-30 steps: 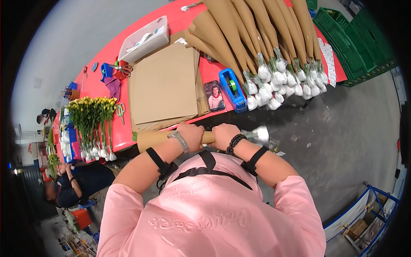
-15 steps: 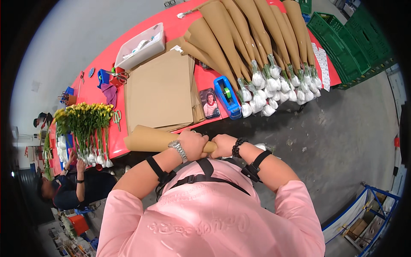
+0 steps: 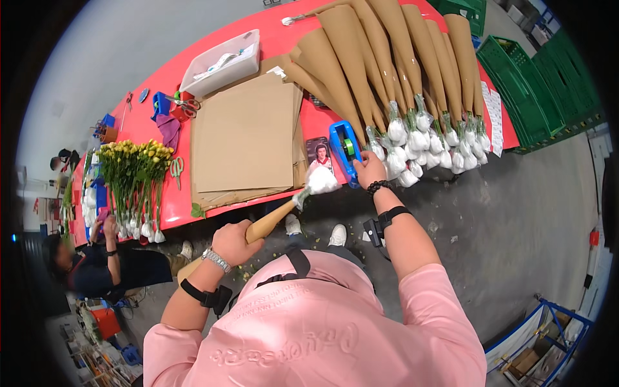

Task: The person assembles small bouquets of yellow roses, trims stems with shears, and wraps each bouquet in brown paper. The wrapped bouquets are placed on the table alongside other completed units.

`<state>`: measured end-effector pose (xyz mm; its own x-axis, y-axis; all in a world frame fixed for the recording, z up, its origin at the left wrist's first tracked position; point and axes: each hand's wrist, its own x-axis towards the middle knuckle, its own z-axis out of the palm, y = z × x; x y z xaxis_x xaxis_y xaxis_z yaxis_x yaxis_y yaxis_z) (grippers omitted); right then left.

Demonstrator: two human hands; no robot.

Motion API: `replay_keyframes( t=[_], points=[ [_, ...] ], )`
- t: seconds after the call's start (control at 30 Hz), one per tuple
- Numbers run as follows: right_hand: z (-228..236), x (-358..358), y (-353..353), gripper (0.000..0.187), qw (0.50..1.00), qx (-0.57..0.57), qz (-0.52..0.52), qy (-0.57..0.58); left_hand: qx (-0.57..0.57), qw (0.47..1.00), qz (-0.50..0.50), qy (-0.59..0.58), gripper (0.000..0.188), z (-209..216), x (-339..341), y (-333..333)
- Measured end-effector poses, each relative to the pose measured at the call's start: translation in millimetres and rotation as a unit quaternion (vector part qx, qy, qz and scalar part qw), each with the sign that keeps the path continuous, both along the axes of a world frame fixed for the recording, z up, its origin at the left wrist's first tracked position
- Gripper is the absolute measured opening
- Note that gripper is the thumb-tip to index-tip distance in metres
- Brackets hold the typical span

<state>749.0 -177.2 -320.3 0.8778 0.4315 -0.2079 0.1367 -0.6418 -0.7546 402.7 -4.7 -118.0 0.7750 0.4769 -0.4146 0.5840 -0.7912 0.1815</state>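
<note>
My left hand (image 3: 236, 244) is closed round the narrow part of a brown kraft-paper cone (image 3: 271, 219), which lies slantwise in front of my body. From its narrow end sticks a stem end bagged in clear plastic with white wadding (image 3: 321, 180), up over the table's near edge. The cone's wide part runs down behind my left forearm. My right hand (image 3: 371, 169) has its fingers drawn together at the near end of a blue tape dispenser (image 3: 346, 152) with a green roll; any tape between them is too small to make out.
Flat kraft sheets (image 3: 245, 138) are stacked on the red table (image 3: 184, 209). Several wrapped cones (image 3: 342, 58) lie at the back right. A phone (image 3: 318, 153), scissors (image 3: 177, 169), a white bin (image 3: 222, 64) and yellow flowers (image 3: 138, 155) are around. Another person (image 3: 97, 264) stands left; green crates (image 3: 522, 90) right.
My right hand has left the paper cone and reached to the tape dispenser. My left hand has moved down and left with the cone, whose white stem end now points up and right.
</note>
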Motion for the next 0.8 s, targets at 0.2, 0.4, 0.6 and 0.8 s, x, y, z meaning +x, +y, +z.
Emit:
replay_keyframes(
  t=[0.2,0.4,0.6,0.8],
  points=[
    [61.5,-50.4,-25.0,0.031,0.99,-0.005,0.061,-0.13,-0.074,0.991,0.101,-0.054,0.043,2.5,-17.3,-1.1],
    [24.4,-63.8,-58.1,0.021,0.99,-0.098,0.035,-0.094,-0.201,0.972,0.109,-0.052,0.045,2.7,-7.5,12.2],
    [31.1,-21.7,-57.5,0.021,0.945,-0.285,0.14,-0.074,-0.28,0.954,0.091,-0.057,0.045,7.7,8.5,21.9],
    [176.6,-128.7,-5.7,0.016,0.897,0.293,0.248,0.221,-0.291,0.947,0.117,-0.071,0.043,27.7,40.9,12.6]
  ],
)
